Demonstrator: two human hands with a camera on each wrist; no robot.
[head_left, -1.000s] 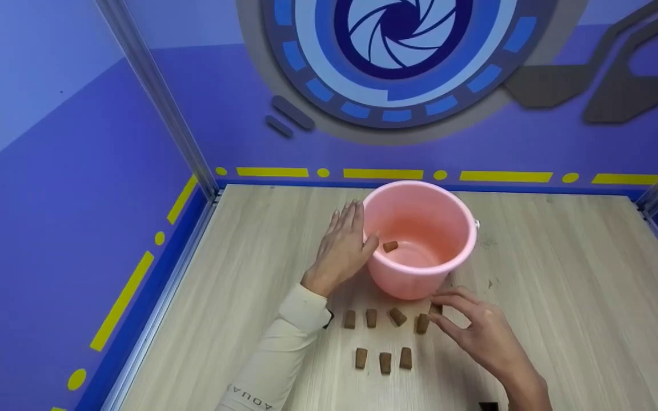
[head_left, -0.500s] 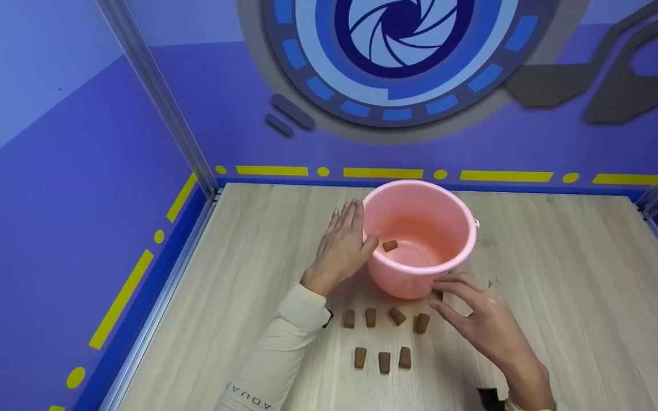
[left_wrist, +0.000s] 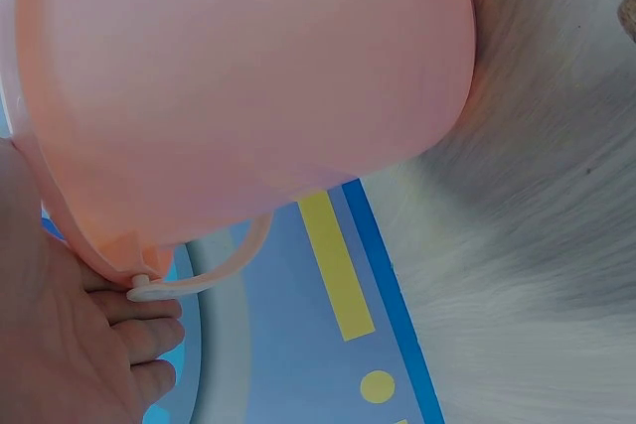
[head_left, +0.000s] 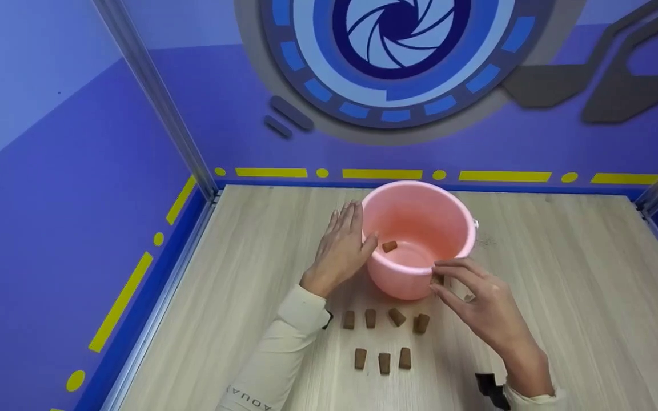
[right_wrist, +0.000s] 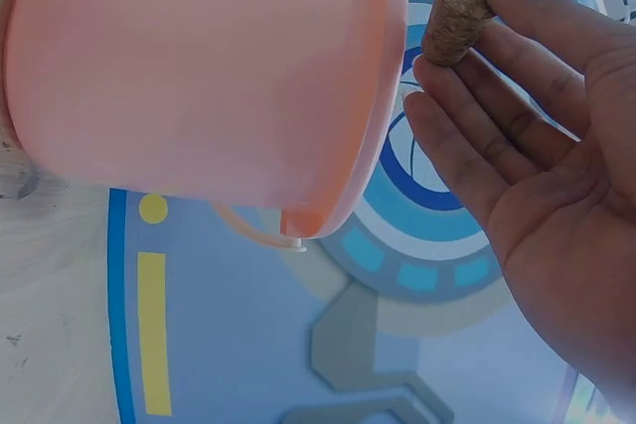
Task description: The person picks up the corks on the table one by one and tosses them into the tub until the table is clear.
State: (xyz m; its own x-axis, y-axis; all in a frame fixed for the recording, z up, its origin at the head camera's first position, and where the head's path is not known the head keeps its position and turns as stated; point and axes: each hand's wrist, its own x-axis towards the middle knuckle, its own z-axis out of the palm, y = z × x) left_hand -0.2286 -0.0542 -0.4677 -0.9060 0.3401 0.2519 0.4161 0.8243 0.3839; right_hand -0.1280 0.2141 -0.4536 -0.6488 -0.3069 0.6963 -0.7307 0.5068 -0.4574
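Note:
My left hand (head_left: 340, 248) rests against the left side of a pink bucket (head_left: 397, 283), its fingers fairly straight along the rim. In the left wrist view, the fingers (left_wrist: 149, 338) lie by the handle's pivot. Between thumb and fingertips, my right hand (head_left: 486, 302) pinches a brown cork (right_wrist: 457, 19). That hand is at the bucket's front right, level with the rim; the right wrist view has the cork just beyond the rim's edge. One cork (head_left: 389, 246) lies inside on the bucket's floor.
Several corks stand or lie on the wooden table before the bucket, in a back row (head_left: 370, 318) and a front row (head_left: 384, 363). A blue-purple wall (head_left: 283, 154) rises close behind. The bucket's handle (left_wrist: 234, 263) hangs at its far side.
My right hand has risen from the table with the cork, up along the bucket's front to its rim. The left hand and bucket have stayed put.

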